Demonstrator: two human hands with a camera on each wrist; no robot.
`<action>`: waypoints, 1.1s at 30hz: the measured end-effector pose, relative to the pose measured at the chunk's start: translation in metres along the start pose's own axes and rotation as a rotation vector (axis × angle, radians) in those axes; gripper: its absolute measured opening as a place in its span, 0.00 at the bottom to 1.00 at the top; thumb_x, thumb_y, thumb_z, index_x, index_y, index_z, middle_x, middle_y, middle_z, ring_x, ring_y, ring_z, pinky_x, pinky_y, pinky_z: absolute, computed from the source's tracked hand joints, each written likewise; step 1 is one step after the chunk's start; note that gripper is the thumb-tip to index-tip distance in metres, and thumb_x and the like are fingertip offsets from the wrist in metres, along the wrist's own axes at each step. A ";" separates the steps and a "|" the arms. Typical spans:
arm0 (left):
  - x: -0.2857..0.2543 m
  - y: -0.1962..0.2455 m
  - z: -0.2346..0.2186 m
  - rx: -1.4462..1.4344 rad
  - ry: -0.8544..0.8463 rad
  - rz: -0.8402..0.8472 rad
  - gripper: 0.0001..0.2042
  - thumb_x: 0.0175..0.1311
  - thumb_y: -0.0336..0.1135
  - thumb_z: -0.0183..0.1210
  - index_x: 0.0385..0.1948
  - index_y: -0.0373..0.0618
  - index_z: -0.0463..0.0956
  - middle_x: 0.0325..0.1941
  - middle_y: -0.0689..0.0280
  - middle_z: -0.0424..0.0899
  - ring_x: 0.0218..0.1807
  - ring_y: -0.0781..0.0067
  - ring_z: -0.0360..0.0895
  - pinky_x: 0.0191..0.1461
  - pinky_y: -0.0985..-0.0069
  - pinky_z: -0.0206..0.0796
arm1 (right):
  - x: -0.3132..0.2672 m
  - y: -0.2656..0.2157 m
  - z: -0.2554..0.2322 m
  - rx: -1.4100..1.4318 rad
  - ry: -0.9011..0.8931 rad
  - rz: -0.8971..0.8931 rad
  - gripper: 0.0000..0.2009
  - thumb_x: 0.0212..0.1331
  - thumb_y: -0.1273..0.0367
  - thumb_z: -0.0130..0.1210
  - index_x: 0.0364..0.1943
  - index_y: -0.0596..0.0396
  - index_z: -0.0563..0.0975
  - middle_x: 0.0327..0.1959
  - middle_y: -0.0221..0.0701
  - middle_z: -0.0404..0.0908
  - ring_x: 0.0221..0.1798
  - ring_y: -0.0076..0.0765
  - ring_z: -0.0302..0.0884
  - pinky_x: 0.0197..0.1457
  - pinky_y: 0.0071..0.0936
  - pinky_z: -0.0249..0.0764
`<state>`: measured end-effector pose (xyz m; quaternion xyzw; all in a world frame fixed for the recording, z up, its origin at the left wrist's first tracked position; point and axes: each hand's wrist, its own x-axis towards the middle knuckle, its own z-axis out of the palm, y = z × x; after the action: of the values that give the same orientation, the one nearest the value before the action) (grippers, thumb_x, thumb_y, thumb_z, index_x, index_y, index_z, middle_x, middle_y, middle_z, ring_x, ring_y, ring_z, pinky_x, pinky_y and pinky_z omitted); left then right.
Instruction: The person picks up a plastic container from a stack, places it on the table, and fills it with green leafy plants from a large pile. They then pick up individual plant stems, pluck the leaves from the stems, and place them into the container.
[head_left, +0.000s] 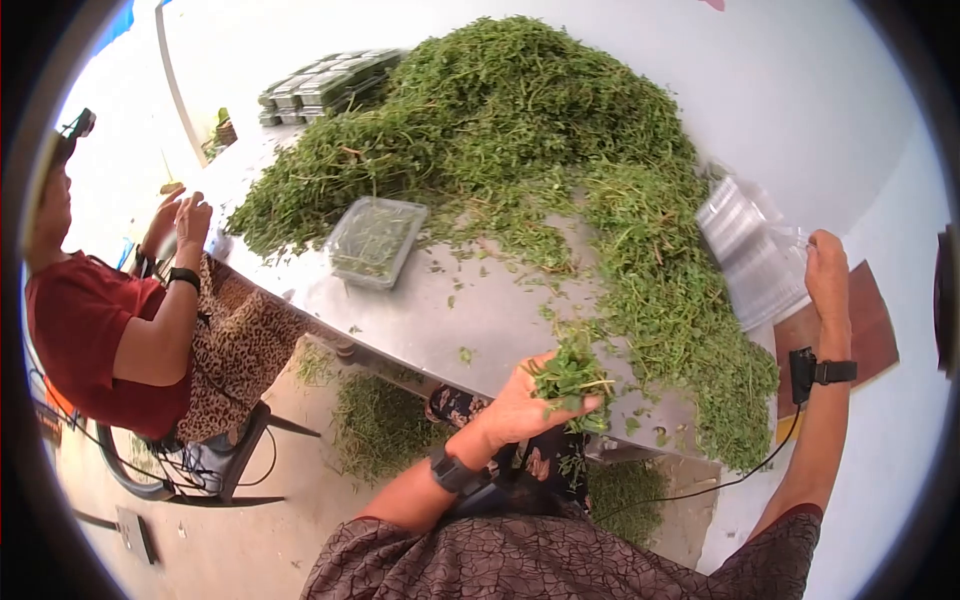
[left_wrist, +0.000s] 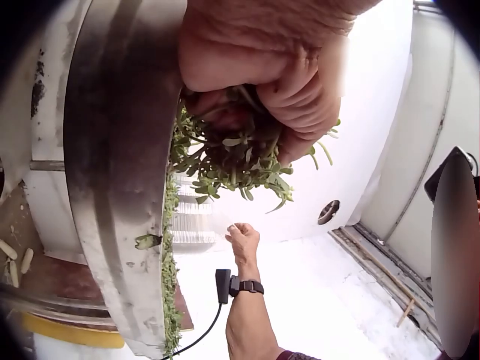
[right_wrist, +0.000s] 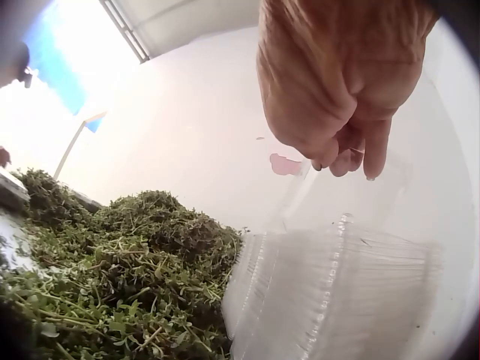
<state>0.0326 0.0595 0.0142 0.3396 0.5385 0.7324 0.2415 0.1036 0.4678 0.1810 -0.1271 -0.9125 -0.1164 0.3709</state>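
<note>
My left hand (head_left: pixel 525 408) grips a bunch of leafy green stems (head_left: pixel 572 378) above the table's near edge. The left wrist view shows the fingers of that hand (left_wrist: pixel 277 67) curled round the bunch (left_wrist: pixel 238 161), leaves hanging out below. At the right, my raised right hand (head_left: pixel 828 275) pinches the edge of a thin clear plastic container beside a stack of nested clear containers (head_left: pixel 750 265). In the right wrist view the hand (right_wrist: pixel 341 90) is above the stack (right_wrist: pixel 322 292), with faint transparent plastic running down from its fingertips.
A big heap of greens (head_left: pixel 520 110) covers the table's back and right side. A closed clear box (head_left: pixel 376 242) holding greens stands on the metal table (head_left: pixel 430 320). Filled boxes (head_left: pixel 325 85) are stacked at the back left. Another person (head_left: pixel 110 340) sits at the left.
</note>
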 end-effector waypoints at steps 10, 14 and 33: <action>-0.002 0.008 0.001 0.164 0.071 -0.012 0.12 0.49 0.32 0.69 0.32 0.39 0.78 0.30 0.68 0.82 0.33 0.78 0.77 0.40 0.77 0.71 | 0.024 -0.002 -0.011 -0.060 0.121 -0.070 0.05 0.52 0.76 0.48 0.32 0.60 0.74 0.36 0.45 0.77 0.44 0.54 0.72 0.49 0.44 0.69; -0.001 0.005 0.001 0.171 0.068 -0.007 0.13 0.48 0.31 0.68 0.33 0.37 0.78 0.29 0.66 0.83 0.32 0.76 0.77 0.39 0.76 0.70 | 0.030 -0.016 -0.027 -0.078 0.211 -0.059 0.02 0.52 0.77 0.49 0.28 0.62 0.73 0.32 0.43 0.77 0.41 0.51 0.73 0.46 0.43 0.70; -0.001 0.001 0.002 0.268 0.107 0.102 0.13 0.48 0.32 0.68 0.34 0.37 0.77 0.29 0.65 0.83 0.32 0.75 0.78 0.39 0.75 0.70 | 0.025 -0.036 -0.050 0.247 0.403 0.378 0.07 0.53 0.71 0.54 0.32 0.61 0.79 0.27 0.43 0.81 0.32 0.48 0.79 0.39 0.37 0.73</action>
<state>0.0350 0.0596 0.0153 0.3561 0.6254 0.6825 0.1272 0.1068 0.4219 0.2296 -0.2232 -0.7878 0.0436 0.5724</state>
